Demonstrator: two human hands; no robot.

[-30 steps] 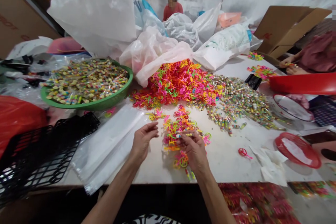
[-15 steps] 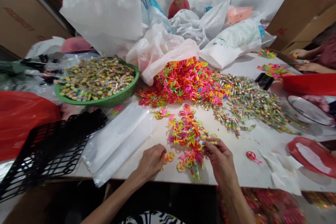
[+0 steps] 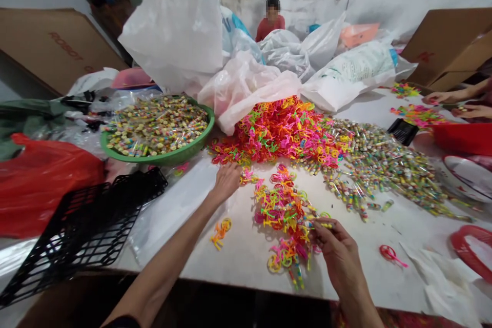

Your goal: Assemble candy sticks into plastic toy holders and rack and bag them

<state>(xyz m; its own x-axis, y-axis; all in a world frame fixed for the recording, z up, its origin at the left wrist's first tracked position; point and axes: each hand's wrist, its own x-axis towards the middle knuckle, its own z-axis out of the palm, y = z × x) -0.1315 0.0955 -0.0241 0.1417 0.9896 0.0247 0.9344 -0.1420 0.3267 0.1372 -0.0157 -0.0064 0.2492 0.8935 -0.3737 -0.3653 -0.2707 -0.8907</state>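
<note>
My left hand [image 3: 228,181] is at the near left edge of the large heap of bright plastic toys [image 3: 277,130]. Its fingertips are hidden, so their grip cannot be told. My right hand [image 3: 339,248] is closed, thumb and fingers pinching a small candy tube [image 3: 326,225] with yellow pieces. It rests at the right side of a smaller pile of plastic toys [image 3: 282,205]. A few candy tubes [image 3: 298,275] stick out of that pile's near end. An orange and yellow toy [image 3: 220,233] lies alone on the table, left of the pile.
Clear plastic bags [image 3: 169,215] lie beside a black plastic crate [image 3: 92,220]. A green basin [image 3: 180,156] holds many candy tubes; more candy tubes [image 3: 388,174] spread at right. A red toy [image 3: 391,254] lies near a red basket [image 3: 459,241]. A co-worker's hands [image 3: 457,96] show far right.
My left hand has moved forward to the big heap, leaving the orange and yellow toy on the table. My right hand keeps its place by the small pile. The view has tilted and shifted.
</note>
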